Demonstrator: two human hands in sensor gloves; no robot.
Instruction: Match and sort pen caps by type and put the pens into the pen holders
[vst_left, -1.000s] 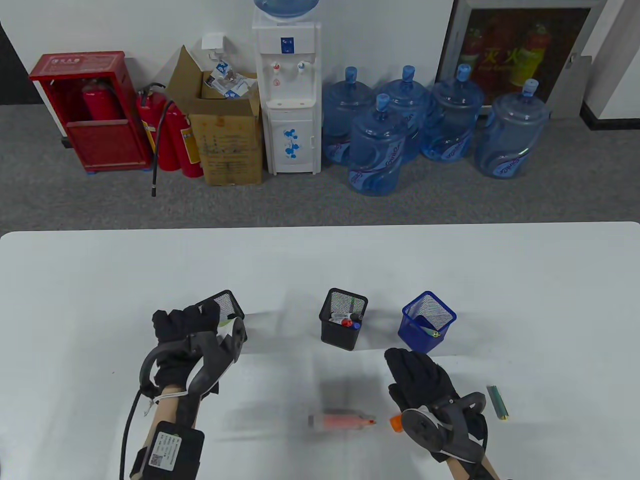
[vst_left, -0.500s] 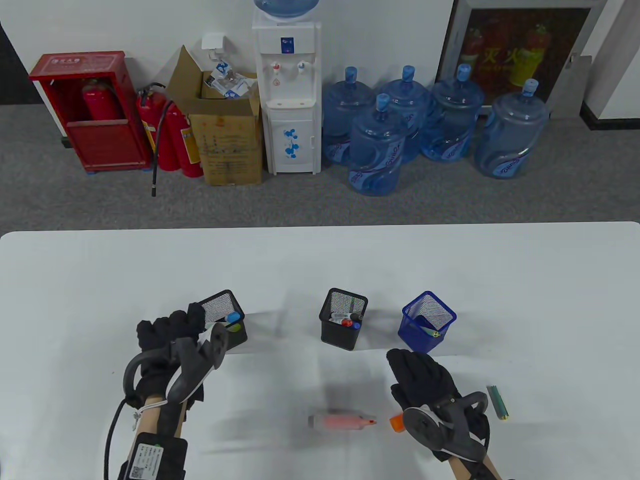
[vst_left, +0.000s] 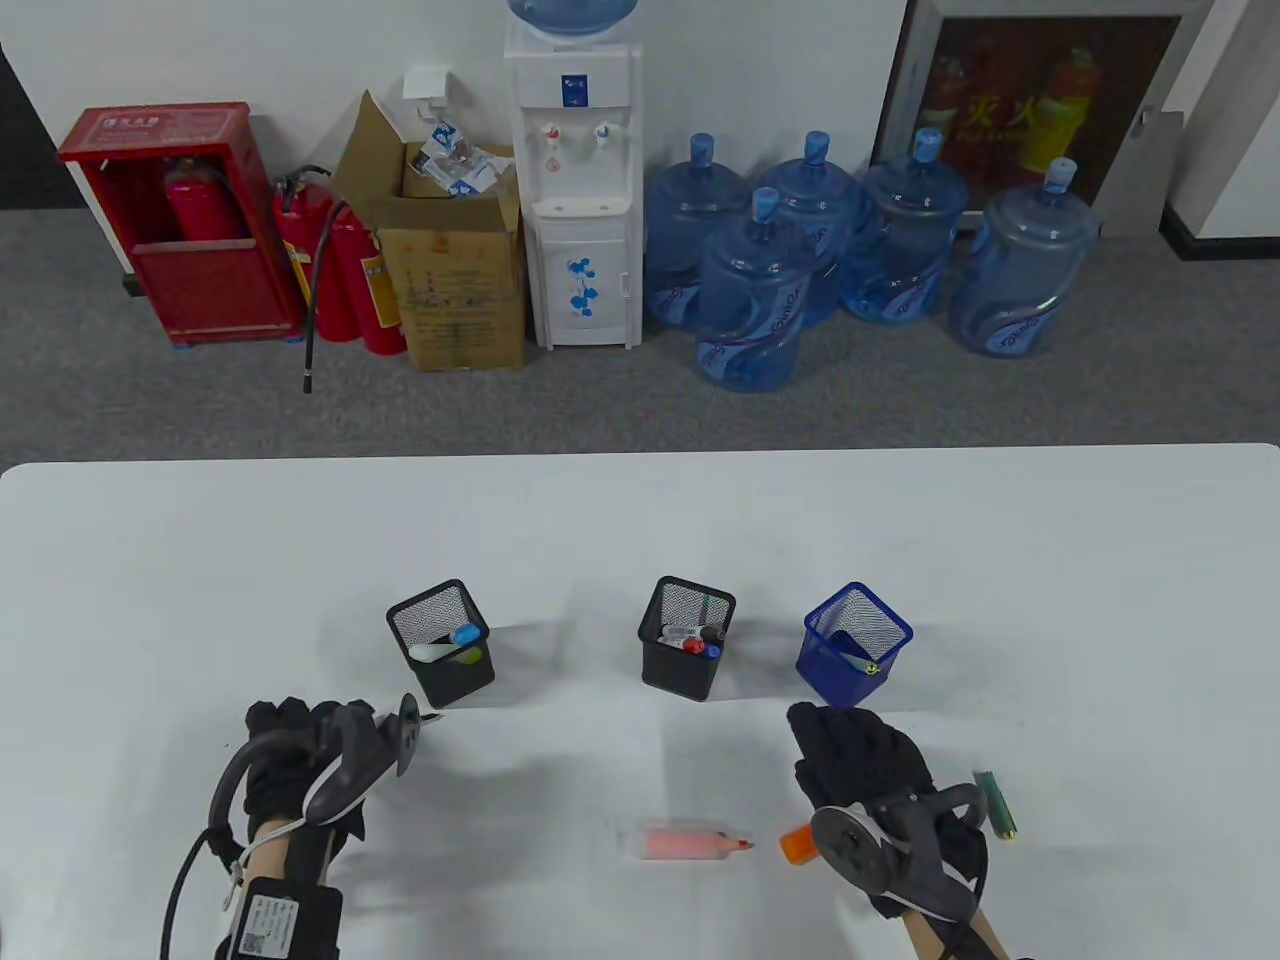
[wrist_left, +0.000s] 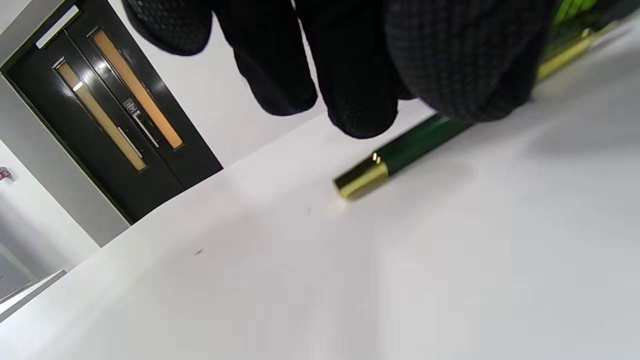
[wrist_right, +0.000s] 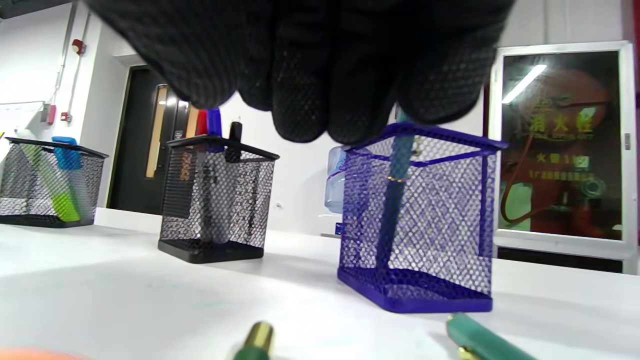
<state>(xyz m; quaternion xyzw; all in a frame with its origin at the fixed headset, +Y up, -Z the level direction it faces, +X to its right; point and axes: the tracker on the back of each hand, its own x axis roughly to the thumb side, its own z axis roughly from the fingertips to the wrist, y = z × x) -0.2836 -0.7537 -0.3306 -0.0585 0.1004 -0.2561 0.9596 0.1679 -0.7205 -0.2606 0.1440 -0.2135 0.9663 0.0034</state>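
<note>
On the table (vst_left: 640, 520), my left grip (vst_left: 300, 760) hung loose over a green pen (wrist_left: 400, 155); my right grip (vst_left: 860, 760) rested relaxed, grasping nothing.

White table (vst_left: 640, 520) in front, grey carpet (vst_left: 900, 410) behind it. White wall (vst_left: 250, 50) lined with a red extinguisher cabinet (vst_left: 180, 220), cardboard box (vst_left: 455, 290), water dispenser (vst_left: 580, 190), five blue water jugs (vst_left: 750, 300). Dark double door (wrist_left: 115, 120) off to the side.

Two black mesh holders (vst_left: 441, 645) (vst_left: 686, 652), one blue (vst_left: 856, 646); orange marker (vst_left: 685, 843), orange cap (vst_left: 797, 845), green-and-gold pen (wrist_left: 400, 155), white surface (vst_left: 640, 530).
</note>
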